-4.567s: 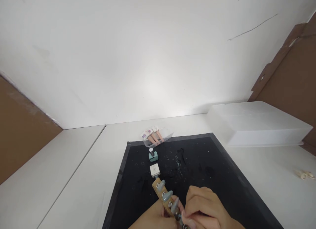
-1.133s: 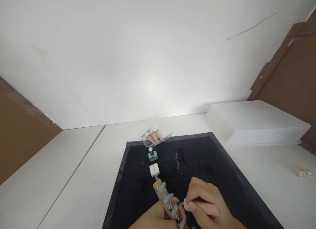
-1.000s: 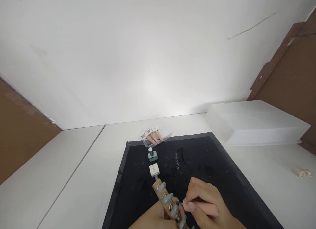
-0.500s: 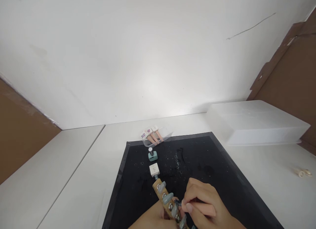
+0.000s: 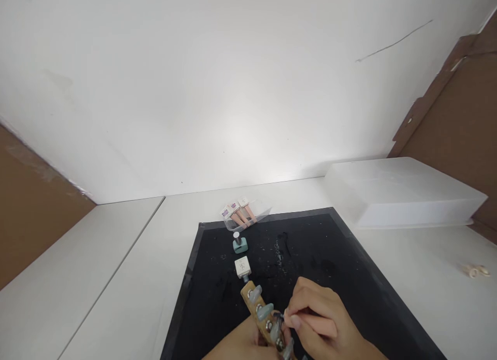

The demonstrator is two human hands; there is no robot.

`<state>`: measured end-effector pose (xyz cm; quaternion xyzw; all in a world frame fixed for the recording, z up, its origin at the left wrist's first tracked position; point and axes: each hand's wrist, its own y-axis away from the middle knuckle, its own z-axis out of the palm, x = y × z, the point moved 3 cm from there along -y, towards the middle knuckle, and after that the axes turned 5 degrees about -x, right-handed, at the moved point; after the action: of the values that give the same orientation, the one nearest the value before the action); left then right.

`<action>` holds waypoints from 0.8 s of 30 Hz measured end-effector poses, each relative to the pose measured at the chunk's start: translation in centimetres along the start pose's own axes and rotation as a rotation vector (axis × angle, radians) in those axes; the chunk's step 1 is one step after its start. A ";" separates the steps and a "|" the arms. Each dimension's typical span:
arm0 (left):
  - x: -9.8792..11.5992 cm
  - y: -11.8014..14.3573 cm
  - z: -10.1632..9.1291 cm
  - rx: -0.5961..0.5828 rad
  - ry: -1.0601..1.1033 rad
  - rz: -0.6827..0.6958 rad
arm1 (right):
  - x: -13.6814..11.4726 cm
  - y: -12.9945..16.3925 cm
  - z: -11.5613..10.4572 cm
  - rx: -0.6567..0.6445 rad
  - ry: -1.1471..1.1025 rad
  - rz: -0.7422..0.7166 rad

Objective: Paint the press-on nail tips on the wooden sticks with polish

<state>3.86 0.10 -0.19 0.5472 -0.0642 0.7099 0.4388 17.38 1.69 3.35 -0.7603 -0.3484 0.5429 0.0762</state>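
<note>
Leftmost, a brown board (image 5: 23, 210) leans by the white wall, and a white table (image 5: 128, 277) runs beneath it. Next comes a black mat (image 5: 217, 298) lying on that table. Along the mat's far edge sits a clear tray (image 5: 254, 219) holding three pink sticks (image 5: 240, 215) with labelled ends. Nearer, on the mat, stands a small teal bottle (image 5: 239, 243), and just below it a white square block (image 5: 243, 267).

At the bottom edge the left hand (image 5: 243, 344) is closed around a wooden stick (image 5: 261, 316), which slants up toward the white block and carries a row of grey-blue false nails (image 5: 264, 311). The stick is lifted above the mat, its far tip near the block. Beside it, the right hand (image 5: 318, 321) has its fingers curled and pressed together, pinching a thin pink-handled brush (image 5: 316, 324) whose dark tip meets one of the nails on the stick.

Farther right, a white plastic box (image 5: 399, 194) lies on the table past the mat's corner. Near the right edge rest small pale rings (image 5: 477, 270), with brown cardboard (image 5: 458, 106) behind.
</note>
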 end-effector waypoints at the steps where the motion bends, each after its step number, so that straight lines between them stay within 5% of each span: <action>1: 0.1 0.0 0.0 -0.001 -0.002 0.000 | 0.0 0.0 0.0 0.001 0.003 0.001; 24: -1.5 0.2 -1.3 0.024 0.026 0.019 | -0.2 -0.2 -0.3 0.089 0.040 0.007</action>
<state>2.85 -0.08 -1.83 0.5424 -0.0552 0.7219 0.4262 17.55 1.77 3.71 -0.7682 -0.3195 0.5428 0.1151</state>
